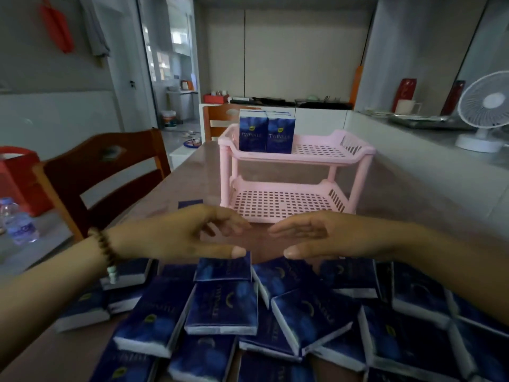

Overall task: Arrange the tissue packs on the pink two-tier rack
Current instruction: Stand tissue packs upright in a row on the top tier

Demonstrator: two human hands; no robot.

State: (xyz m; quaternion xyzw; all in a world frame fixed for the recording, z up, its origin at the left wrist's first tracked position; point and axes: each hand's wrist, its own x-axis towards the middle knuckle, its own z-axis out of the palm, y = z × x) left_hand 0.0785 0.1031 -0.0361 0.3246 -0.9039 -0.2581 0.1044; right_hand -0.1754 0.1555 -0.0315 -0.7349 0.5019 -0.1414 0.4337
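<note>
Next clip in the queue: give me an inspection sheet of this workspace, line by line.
Surface: brown table, carrying the rack and the packs.
Job's things: pink two-tier rack upright at mid-table; standing packs upright at the left of its top tier; lower tier holds no packs; loose packs heaped at the near edge.
Clutter: water bottle and red bag off to the left.
Hands: left hand and right hand both open, holding nothing, above the heap, fingertips pointing toward each other.
Cables: nothing seen.
Surroundings: wooden chair at the left side; white fan on the counter at right.
</note>
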